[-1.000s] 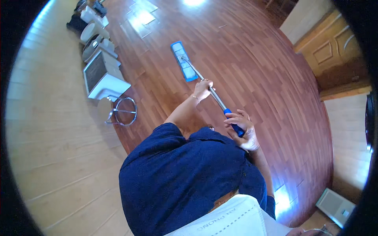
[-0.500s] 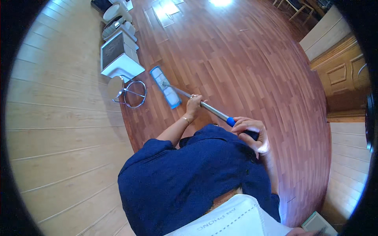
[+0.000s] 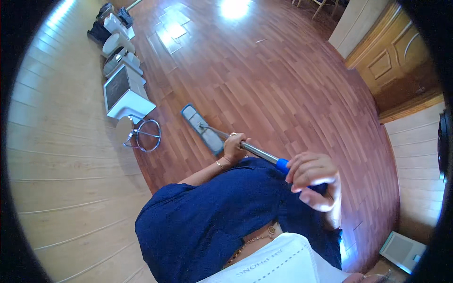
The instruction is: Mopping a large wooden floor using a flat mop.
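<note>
A flat mop lies across the wooden floor in front of me, its blue-edged rectangular head (image 3: 192, 115) down on the boards beside the stool. From the head a metal pole (image 3: 262, 153) runs slantwise toward my right side. My left hand (image 3: 234, 148), with a bracelet at the wrist, is wrapped round the middle of the pole. Higher up, near the blue collar (image 3: 283, 165), my right hand (image 3: 314, 177) curls over the dark grip end. Its fingers bend around the handle while the thumb stands somewhat apart; they hide part of the grip.
Along the left wall stand a round stool with chrome legs (image 3: 150, 137), a white box-shaped cabinet with a dark panel (image 3: 130, 94) and several other items. A wooden door (image 3: 387, 61) is on the right. A pale box-like device (image 3: 401, 251) sits at the lower right.
My view has shifted, so the stool and cabinet sit lower and farther left. My right hand is raised slightly higher with the handle's end. Both hands stay on the mop.
</note>
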A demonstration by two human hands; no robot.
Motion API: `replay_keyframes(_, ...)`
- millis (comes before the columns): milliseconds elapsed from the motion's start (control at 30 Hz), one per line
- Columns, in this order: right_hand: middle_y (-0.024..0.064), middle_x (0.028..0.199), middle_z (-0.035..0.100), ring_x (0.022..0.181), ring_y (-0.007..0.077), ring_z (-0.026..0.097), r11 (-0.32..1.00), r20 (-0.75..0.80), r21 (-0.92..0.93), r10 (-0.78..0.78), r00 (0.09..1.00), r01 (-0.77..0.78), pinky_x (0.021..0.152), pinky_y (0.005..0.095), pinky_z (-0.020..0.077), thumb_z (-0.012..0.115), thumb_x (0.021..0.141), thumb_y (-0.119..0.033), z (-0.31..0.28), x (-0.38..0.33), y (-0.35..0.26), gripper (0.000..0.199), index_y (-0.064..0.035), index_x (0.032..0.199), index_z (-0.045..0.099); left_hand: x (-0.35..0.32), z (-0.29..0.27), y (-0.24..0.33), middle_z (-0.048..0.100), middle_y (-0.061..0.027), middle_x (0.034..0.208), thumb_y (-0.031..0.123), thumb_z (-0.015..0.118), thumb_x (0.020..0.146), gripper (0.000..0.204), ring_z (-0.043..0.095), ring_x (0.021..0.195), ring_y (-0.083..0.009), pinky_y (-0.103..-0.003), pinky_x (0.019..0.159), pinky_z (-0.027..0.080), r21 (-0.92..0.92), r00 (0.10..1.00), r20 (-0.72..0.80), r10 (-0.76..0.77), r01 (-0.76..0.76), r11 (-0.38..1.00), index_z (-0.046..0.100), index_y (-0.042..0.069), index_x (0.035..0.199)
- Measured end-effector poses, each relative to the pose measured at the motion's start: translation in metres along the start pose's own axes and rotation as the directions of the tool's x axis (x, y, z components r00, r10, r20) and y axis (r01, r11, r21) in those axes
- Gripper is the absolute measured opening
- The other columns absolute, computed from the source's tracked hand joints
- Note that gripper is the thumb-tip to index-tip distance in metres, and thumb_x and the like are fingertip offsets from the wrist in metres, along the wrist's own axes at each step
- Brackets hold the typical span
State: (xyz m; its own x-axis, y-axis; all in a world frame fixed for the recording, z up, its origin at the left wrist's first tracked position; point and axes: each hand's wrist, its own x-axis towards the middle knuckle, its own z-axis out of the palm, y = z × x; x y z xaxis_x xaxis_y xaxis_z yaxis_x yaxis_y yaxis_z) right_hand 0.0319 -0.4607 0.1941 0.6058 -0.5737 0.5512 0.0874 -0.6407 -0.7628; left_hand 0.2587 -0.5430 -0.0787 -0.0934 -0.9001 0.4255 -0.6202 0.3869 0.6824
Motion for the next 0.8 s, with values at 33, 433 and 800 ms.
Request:
replay_keyframes(33,0.0085,0.066,0.065,0.069,0.0261,0.067,1.000,0.021,-0.007,-0.012,1.000,0.012,0.075,0.0420,0.0507,0.066,0.067,-0.024,-0.003,-0.003,-0.013,0.020,-0.0039,0.069,0.066,0.003,0.007,0.009,0.054,-0.0139,0.066,0.024,0.071,0.078,0.029,0.055,0.068,-0.0361,-0.046,0.060,0.042,0.000,1.000,-0.001,0.007,-0.007,1.000,0.052,0.007,0.067)
replay_keyframes(433,0.0068,0.065,0.052,0.063,0.0279,0.055,0.920,0.257,-0.339,-0.108,0.960,0.195,0.061,0.0400,0.0448,0.070,0.072,-0.014,-0.003,0.004,-0.044,0.020,-0.0080,0.076,0.051,0.061,0.085,0.053,0.050,-0.0095,0.065,0.011,0.073,0.077,0.026,0.052,0.063,-0.0273,-0.037,0.059,0.041,-0.444,0.944,0.184,0.273,-0.168,0.880,0.049,0.007,0.070)
replay_keyframes(800,0.0117,0.083,0.066,0.083,0.0332,0.065,0.925,0.453,-0.321,-0.037,0.891,0.202,0.073,0.0451,0.0490,0.075,0.064,-0.020,0.011,0.029,0.038,0.034,-0.0113,0.095,0.065,0.044,0.014,0.109,0.058,-0.0068,0.114,0.022,0.064,0.088,0.040,0.053,0.111,-0.0195,-0.031,0.096,0.044,-0.731,0.909,0.412,-0.065,0.372,0.572,0.055,0.008,0.125)
